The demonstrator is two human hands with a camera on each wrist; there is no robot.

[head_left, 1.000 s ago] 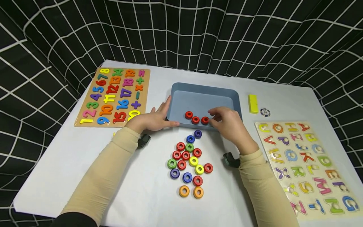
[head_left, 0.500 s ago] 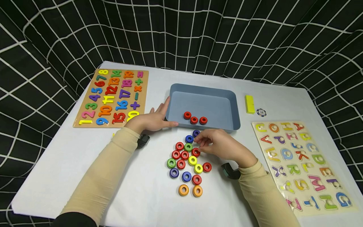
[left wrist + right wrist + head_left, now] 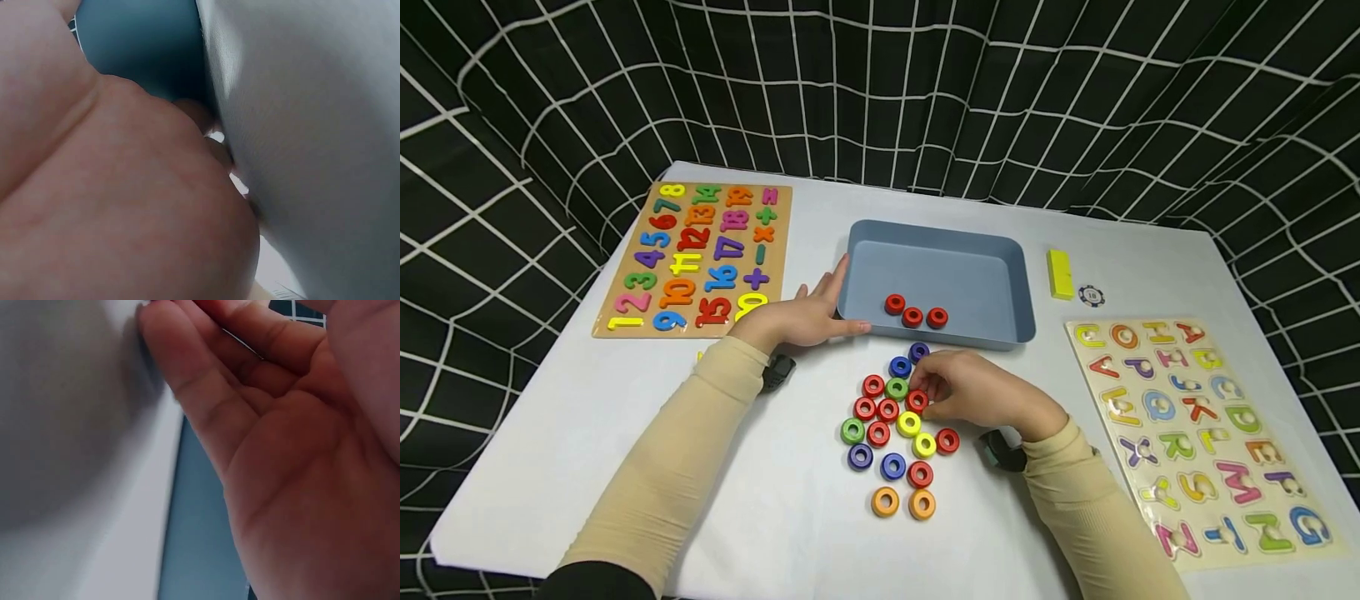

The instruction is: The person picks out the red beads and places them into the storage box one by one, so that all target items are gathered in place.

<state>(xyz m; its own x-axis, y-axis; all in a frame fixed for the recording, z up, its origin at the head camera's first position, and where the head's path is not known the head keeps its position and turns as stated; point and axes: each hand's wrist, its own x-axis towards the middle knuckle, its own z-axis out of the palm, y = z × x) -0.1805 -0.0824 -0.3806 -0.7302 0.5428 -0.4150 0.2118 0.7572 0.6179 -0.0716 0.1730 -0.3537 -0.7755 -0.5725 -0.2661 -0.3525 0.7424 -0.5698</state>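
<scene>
A blue tray [image 3: 940, 232] sits mid-table with three red rings [image 3: 913, 316] in a row near its front wall. My left hand [image 3: 805, 317] rests flat against the tray's left wall, fingers straight; the left wrist view shows its palm [image 3: 94, 206] against the tray [image 3: 144, 44]. In front of the tray lies a pile of several coloured rings [image 3: 891, 450]. My right hand [image 3: 921, 398] reaches down onto the pile's top right and pinches a red ring [image 3: 914, 402] between fingers and thumb. The right wrist view shows mostly the palm [image 3: 281, 437].
A number puzzle board [image 3: 696, 258] lies at the left and a letter puzzle board [image 3: 1195, 425] at the right. A yellow block [image 3: 1060, 273] and a small round chip [image 3: 1091, 295] sit right of the tray. Black gridded cloth surrounds the white table.
My right hand left the tray, where a third red ring now lies, and came back down to the pile, closing on another red ring. The left hand stayed put.
</scene>
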